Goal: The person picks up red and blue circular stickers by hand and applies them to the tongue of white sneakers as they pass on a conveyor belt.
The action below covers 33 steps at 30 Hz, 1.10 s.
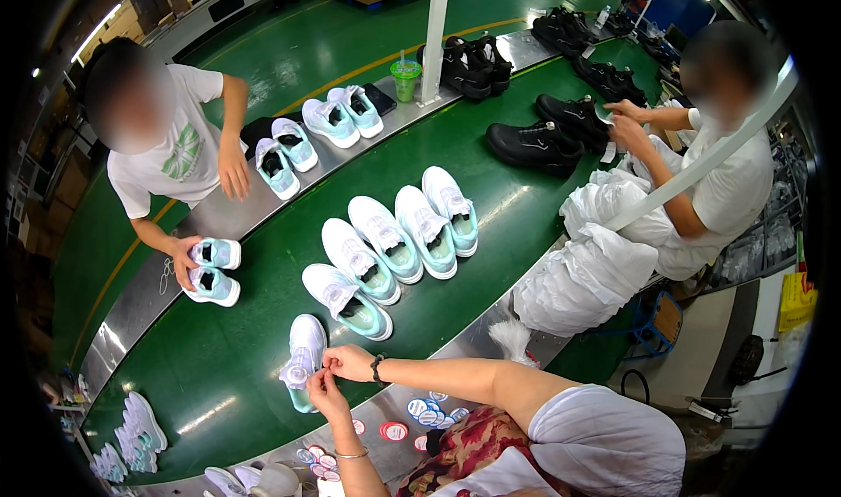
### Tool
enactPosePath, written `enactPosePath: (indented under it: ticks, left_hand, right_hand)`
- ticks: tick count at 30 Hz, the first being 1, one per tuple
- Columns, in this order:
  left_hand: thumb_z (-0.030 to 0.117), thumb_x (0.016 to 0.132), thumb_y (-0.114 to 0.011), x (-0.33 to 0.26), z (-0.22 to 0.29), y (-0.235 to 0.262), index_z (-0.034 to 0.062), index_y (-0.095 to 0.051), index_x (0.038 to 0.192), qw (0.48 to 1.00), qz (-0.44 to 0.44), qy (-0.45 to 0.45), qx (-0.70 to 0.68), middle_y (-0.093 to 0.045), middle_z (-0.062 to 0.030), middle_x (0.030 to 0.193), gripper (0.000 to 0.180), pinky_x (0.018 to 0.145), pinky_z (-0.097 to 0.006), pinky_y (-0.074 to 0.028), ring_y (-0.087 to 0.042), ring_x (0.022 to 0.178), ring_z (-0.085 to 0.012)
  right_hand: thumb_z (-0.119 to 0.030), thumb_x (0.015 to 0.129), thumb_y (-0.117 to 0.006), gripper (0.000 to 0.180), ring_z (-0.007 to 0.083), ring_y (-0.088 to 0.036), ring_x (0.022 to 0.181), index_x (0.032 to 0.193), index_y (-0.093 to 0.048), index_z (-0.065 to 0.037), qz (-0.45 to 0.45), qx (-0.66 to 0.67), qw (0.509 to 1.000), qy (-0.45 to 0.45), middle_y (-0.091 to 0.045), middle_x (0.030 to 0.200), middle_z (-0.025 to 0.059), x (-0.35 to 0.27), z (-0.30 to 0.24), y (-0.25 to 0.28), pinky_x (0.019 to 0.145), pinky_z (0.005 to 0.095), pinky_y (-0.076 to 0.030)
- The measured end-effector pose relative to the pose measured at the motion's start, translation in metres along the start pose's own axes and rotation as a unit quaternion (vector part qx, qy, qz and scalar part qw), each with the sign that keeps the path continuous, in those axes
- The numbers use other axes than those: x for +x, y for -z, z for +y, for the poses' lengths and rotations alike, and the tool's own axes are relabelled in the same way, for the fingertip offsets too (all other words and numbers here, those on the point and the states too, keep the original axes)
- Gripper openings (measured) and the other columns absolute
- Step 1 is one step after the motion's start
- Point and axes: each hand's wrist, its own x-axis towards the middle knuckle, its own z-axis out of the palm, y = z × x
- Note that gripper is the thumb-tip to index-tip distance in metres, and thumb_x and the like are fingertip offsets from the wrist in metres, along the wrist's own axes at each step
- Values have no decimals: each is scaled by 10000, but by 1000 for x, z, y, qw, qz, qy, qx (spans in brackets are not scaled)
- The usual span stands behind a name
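Evidently, left hand (327, 394) and right hand (352, 363) meet beside a white shoe (307, 339); both curl. What they grasp, I cannot tell.

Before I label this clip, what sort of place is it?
Probably a shoe factory: white sneakers are lined up on a long green conveyor-like surface, with black shoes farther along.

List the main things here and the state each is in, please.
Left hand: fingers curled, grip unclear
Right hand: fingers curled, grip unclear
Shoe at these hands: upright, round label against it
Five white shoes: upright, side by side
White pair: held in another person's hand
Front black shoe: upright
Green cup: upright, straw in it
Other round labels: loose, some overlapping
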Motion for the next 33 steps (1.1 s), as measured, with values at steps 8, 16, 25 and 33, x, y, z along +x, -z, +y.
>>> enactPosePath:
  ticks: [8, 16, 25, 33]
  left_hand:
    - [-11, 833, -531, 1, 0, 2, -31, -606, 882, 998, -14, -25, -51, -515, -45, 791, 92, 478, -197, -395, -478, 594, -75]
    - [1, 842, -539, 1, -5, 11, 1, -575, 977, 986, -62, 53, -145, -550, 5, 786, 139, 532, -175, -389, -472, 641, -44]
    - [-24, 804, -568, 4, -6, 26, -7, -470, 1027, 978, -138, 84, -136, -547, -6, 763, 243, 587, -163, -382, -488, 661, -53]
    - [-39, 793, -562, 7, 3, 35, 6, -452, 1037, 973, -153, 100, -139, -538, -3, 745, 271, 559, -164, -372, -472, 626, -46]
  right_hand:
    - [-58, 740, -506, 66, 301, -573, 689, 792, -545, -46, 4, -87, 994, 64, -587, 712, 113, 7, -3, -4, 593, 395, -433]
    - [-55, 748, -526, 78, 306, -558, 770, 824, -541, -61, -34, -131, 983, 121, -575, 789, 98, 10, 1, -2, 646, 401, -435]
    - [-34, 743, -503, 85, 304, -554, 788, 815, -534, -68, -145, -206, 960, 124, -576, 773, 96, 12, -5, 1, 628, 416, -424]
    - [-33, 723, -512, 51, 292, -559, 728, 758, -531, -65, -161, -198, 959, 126, -572, 711, 81, 11, -12, 0, 591, 397, -418]
